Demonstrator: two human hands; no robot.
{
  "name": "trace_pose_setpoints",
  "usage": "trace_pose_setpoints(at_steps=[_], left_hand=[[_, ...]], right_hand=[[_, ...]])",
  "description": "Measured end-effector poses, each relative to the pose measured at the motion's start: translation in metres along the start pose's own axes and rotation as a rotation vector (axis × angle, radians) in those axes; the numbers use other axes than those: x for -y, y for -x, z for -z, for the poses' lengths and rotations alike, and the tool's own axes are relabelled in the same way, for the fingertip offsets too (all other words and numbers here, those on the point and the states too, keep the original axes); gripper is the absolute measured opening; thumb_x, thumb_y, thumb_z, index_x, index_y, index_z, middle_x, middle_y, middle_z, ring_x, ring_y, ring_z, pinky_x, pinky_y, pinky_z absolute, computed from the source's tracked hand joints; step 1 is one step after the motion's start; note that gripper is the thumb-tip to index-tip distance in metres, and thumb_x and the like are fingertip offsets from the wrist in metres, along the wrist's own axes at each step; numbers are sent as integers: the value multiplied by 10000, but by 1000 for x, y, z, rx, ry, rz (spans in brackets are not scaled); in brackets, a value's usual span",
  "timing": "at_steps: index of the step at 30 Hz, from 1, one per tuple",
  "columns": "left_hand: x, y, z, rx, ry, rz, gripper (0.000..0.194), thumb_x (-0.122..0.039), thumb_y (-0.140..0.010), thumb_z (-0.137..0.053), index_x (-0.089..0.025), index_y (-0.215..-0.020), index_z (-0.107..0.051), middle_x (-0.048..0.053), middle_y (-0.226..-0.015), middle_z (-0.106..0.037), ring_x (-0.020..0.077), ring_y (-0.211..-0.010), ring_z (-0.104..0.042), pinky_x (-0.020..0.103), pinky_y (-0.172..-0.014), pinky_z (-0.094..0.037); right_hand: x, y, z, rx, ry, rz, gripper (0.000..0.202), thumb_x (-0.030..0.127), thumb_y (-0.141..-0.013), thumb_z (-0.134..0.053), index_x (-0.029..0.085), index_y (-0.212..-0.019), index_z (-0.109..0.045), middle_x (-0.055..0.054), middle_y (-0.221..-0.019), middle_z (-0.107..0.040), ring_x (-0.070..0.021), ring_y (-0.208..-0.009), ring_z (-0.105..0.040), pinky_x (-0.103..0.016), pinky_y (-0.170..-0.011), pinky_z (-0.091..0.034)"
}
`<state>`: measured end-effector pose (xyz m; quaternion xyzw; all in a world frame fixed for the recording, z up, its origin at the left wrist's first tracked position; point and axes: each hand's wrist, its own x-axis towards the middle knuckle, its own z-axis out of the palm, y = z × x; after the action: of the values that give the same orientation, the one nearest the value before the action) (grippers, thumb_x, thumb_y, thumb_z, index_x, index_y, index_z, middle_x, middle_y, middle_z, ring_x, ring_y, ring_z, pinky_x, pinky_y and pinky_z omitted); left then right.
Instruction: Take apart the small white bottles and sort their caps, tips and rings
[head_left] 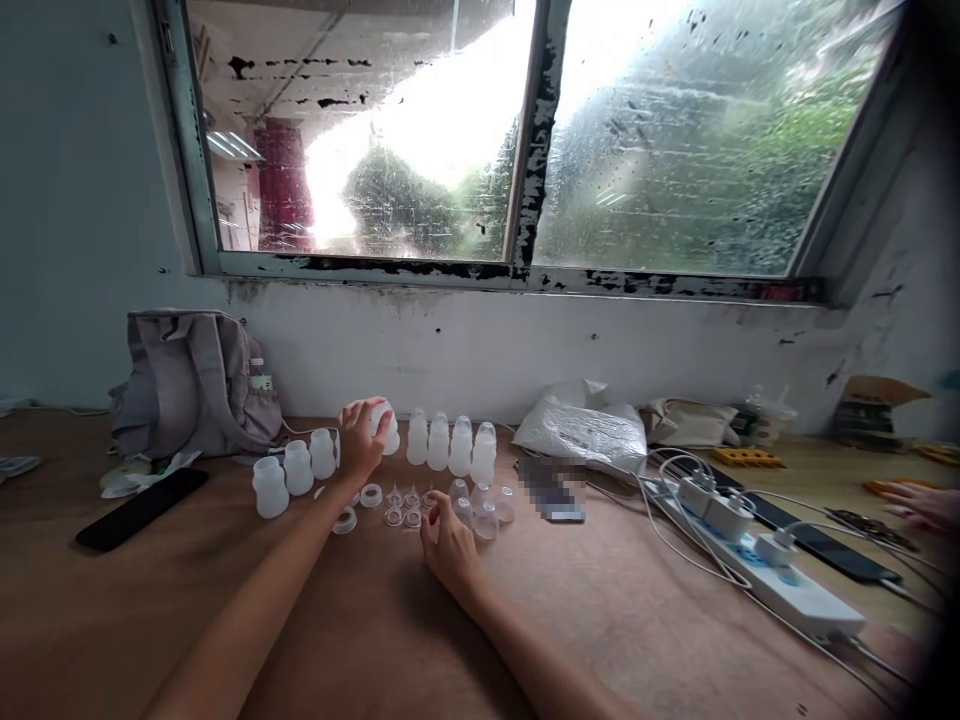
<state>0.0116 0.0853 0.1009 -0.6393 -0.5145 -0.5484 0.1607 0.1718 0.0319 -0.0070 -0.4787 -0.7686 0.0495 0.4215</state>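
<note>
My left hand (364, 437) is wrapped round a frosted white baby bottle body (388, 430) at the back of the table. To its left stand three similar bottle bodies (298, 468) in a slanting row. Right of it, several capped baby bottles (439, 443) stand upright side by side. My right hand (450, 545) has curled fingers beside the clear bottle nipples (394, 508); whatever its fingertips hold, if anything, is hidden. White collar rings (370, 494) lie near my left forearm. Clear dome caps (486, 520) stand just beyond my right hand.
A grey backpack (199, 380) and a black phone (142, 510) are at left. Right are a silver plastic bag (581, 430), a blurred-out phone (555, 490) and a power strip (810, 600) trailing cables. Another person's hand (919, 500) is at the far right.
</note>
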Motion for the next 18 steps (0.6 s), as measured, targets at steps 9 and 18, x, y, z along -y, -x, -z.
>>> trace_pose_setpoints(at_steps=[9,18], left_hand=[[-15,108,46,150,409,-97,219,-213,-833,-354,-200,-1050,-387,77,-1038,-458,180,-1027,-446,362,-884,-372],[-16,125,23,524,572,85,640,-279,-707,-555,-225,-1245,-212,95,-1233,-394,226,-1091,-424,373,-876,-386]], right_hand=[[30,9,17,-1,-177,53,264,280,-824,-355,167,-1062,-362,-20,-761,-532,-117,-631,-524,-218,-600,-399],[45,-1,38,-45,-384,65,391,336,-782,-463,192,-1135,-375,-71,-977,-525,-161,-845,-515,-289,-741,-410]])
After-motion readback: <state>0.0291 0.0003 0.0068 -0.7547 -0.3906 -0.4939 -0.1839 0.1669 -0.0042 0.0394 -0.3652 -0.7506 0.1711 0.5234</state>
